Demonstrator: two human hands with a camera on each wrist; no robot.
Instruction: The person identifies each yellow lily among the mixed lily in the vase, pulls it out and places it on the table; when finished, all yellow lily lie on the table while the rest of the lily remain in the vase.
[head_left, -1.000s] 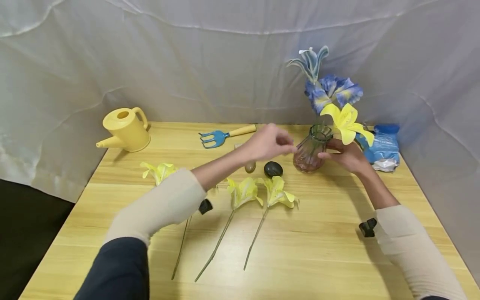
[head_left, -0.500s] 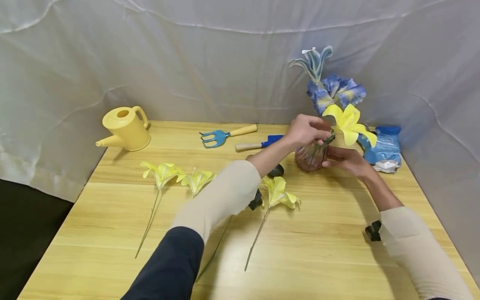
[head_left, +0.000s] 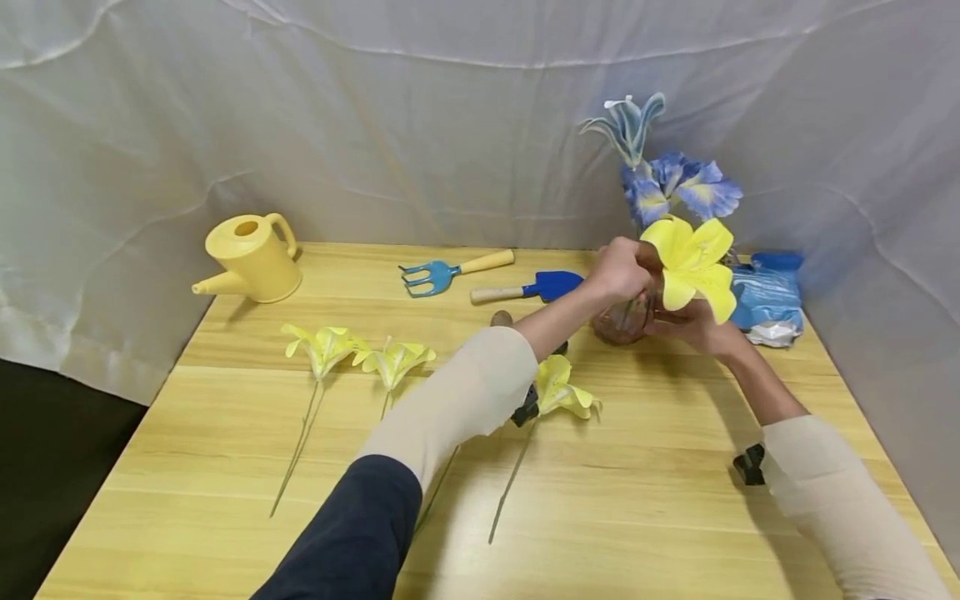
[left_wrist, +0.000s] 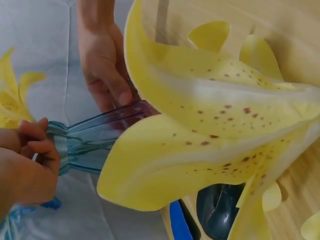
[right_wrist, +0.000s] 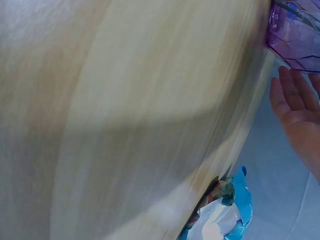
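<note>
A ribbed glass vase, clear at the neck and pinkish below, stands at the right rear of the table. It bears a yellow lily, blue-purple irises and a pale blue flower. At the vase's mouth, my left hand curls its fingers and pinches the lily's stem, mostly hidden behind the fingers. Low on the vase's right side, my right hand holds it between thumb and fingers. The right wrist view catches its fingertips at the vase's base.
Yellow lilies lie in front, one filling much of the left wrist view. Behind are a yellow watering can, a small hand fork, a blue trowel and dark stones. A blue-white bag sits at right.
My left hand has moved right to the vase's mouth and closed its fingers there. The vase's yellow lily has turned to face forward and dropped slightly. My right hand stays at the vase.
</note>
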